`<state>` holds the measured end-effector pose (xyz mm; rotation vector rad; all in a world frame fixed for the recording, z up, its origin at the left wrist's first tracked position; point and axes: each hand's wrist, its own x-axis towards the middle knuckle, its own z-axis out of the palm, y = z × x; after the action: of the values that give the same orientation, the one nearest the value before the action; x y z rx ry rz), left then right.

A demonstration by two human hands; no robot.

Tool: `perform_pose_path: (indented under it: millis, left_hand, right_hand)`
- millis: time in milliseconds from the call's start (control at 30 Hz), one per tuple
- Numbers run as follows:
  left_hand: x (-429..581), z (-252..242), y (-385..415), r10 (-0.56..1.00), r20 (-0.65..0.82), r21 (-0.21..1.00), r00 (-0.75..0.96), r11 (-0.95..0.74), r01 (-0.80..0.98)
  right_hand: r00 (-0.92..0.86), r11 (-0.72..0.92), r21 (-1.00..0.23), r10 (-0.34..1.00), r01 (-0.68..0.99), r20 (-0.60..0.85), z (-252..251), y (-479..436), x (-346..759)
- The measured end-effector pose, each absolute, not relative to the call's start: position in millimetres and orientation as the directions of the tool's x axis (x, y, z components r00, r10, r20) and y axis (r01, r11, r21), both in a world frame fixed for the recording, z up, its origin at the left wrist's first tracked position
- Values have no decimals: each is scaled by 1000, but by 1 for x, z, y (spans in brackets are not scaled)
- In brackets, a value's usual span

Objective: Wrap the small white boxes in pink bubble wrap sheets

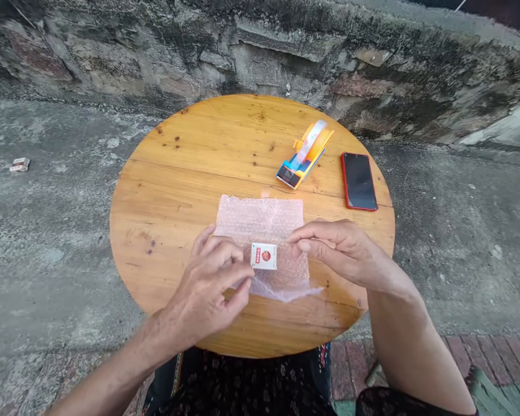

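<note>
A small white box with red print and a round red picture lies flat on a sheet of bubble wrap. My left hand hovers at the box's left side, fingers bent and apart, holding nothing visible; whether a fingertip touches the box I cannot tell. Over the right part of the wrap, my right hand has thumb and fingers closed in a pinch. What lies between those fingertips, if anything, is too small to make out. A loose clear flap of plastic sticks out along the wrap's near edge.
A blue and yellow tape dispenser stands behind the wrap on the round wooden table. To its right lies a phone in a red case. A stone wall rises behind the table. A crumpled packet lies on the ground.
</note>
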<state>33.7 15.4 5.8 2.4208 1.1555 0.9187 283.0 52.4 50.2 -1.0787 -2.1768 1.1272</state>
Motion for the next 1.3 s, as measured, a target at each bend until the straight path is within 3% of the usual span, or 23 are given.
perform_pose_path:
  millis: [167, 300, 1200, 1300]
  left_hand:
    - [31, 10, -4, 784, 422, 557, 455, -620, 553]
    - [28, 12, -10, 791, 434, 554, 432, -612, 564]
    - [32, 11, -6, 821, 396, 595, 411, -570, 566]
    - [33, 14, -2, 823, 397, 580, 407, -568, 584]
  right_hand:
    - [-654, 564, -564, 755, 603, 56, 25, 53, 263]
    - [-665, 585, -465, 747, 664, -9, 11, 45, 248]
    - [-632, 562, -490, 774, 666, 28, -1, 42, 241]
    - [-611, 552, -557, 786, 621, 96, 9, 42, 252]
